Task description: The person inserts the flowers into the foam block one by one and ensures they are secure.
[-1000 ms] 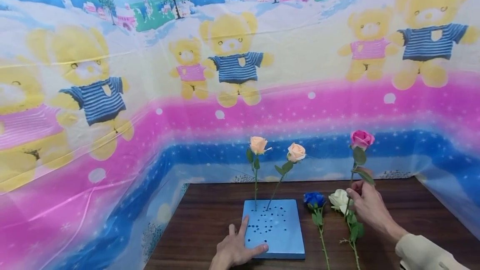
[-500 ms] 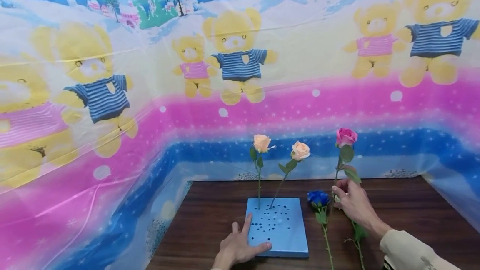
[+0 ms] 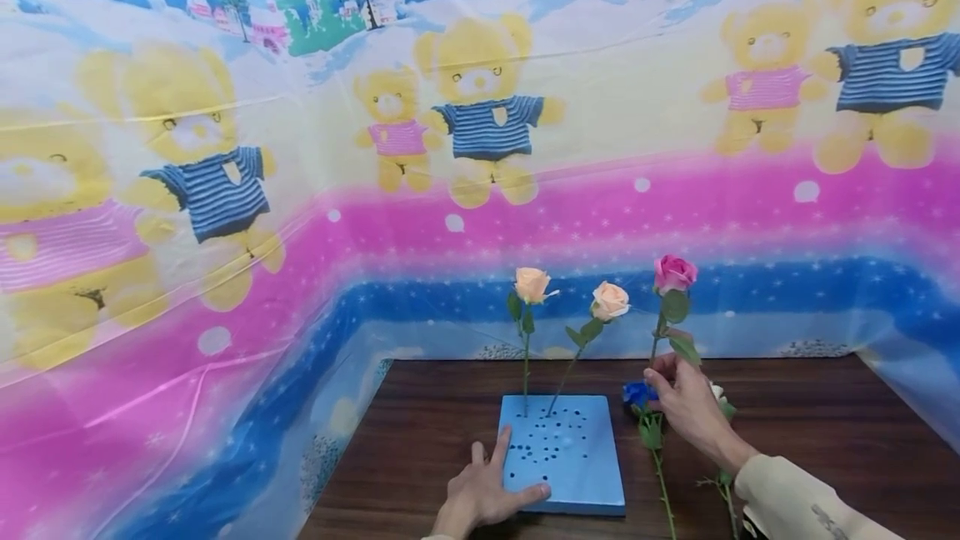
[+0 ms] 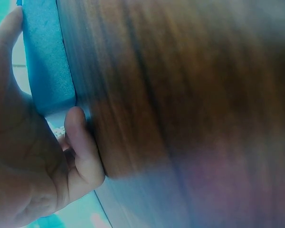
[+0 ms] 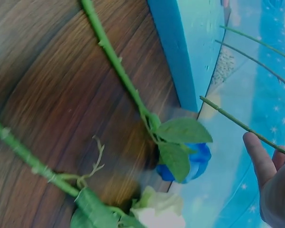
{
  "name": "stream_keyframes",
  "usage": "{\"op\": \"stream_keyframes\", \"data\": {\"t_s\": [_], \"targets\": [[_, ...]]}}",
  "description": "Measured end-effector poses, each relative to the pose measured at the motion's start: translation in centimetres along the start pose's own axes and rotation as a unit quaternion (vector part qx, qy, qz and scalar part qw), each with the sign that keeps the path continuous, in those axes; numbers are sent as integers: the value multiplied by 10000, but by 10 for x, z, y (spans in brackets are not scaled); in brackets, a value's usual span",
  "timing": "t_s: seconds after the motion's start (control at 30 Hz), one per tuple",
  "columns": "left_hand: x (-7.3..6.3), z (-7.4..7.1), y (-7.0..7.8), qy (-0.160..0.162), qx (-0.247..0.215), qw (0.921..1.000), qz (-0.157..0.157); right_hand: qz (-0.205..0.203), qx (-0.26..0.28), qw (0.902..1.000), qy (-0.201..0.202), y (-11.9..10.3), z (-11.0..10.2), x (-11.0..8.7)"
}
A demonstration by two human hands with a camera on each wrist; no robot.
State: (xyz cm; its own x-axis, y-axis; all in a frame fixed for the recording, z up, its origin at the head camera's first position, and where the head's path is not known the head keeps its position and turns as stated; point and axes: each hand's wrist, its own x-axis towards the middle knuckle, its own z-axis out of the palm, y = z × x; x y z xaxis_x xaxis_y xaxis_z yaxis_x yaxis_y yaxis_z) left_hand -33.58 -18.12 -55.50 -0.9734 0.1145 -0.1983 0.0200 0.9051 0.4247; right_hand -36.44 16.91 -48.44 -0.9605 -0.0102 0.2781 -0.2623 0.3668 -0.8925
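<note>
My right hand [image 3: 690,411] pinches the stem of a pink rose [image 3: 675,273], holding it upright above the table. In the right wrist view the lower end of its stem [image 5: 228,116] hangs free, apart from the board. My left hand [image 3: 483,492] rests on the left side of a light blue board [image 3: 573,486] with many small holes, thumb lying on its top and fingers spread at its edge. Two peach roses, a left one [image 3: 532,285] and a leaning right one [image 3: 611,301], stand in the board's far holes.
A blue rose [image 3: 637,394] lies on the dark wooden table [image 3: 412,415] right of the board. Beside it lies a white rose [image 5: 156,209], partly hidden behind my right hand in the head view. A cloth printed with bears [image 3: 491,123] hangs behind the table.
My right hand has carried the pink rose leftward, from above the white rose to above the blue one. My left hand stays on the board. The head view has shifted slightly.
</note>
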Motion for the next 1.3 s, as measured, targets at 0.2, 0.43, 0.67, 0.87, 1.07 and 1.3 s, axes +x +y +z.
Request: {"op": "stream_keyframes", "data": {"t_s": [0.2, 0.43, 0.67, 0.87, 1.07, 1.3], "targets": [[0, 1, 1, 38, 56, 10000, 13, -10, 140, 9999, 31, -3, 14, 6], [0, 3, 3, 135, 123, 9998, 86, -289, 126, 9994, 147, 0, 29, 11], [0, 2, 4, 159, 148, 9998, 42, -981, -96, 9946, 336, 7, 44, 20], [-1, 2, 2, 199, 180, 9996, 22, -1634, -732, 9821, 591, 14, 56, 24], [-2, 0, 2, 216, 245, 9995, -5, -1714, -825, 9805, 485, 12, 67, 29], [-3, -1, 2, 196, 249, 9995, -40, -1586, -908, 9822, 431, 10, 75, 32]]}}
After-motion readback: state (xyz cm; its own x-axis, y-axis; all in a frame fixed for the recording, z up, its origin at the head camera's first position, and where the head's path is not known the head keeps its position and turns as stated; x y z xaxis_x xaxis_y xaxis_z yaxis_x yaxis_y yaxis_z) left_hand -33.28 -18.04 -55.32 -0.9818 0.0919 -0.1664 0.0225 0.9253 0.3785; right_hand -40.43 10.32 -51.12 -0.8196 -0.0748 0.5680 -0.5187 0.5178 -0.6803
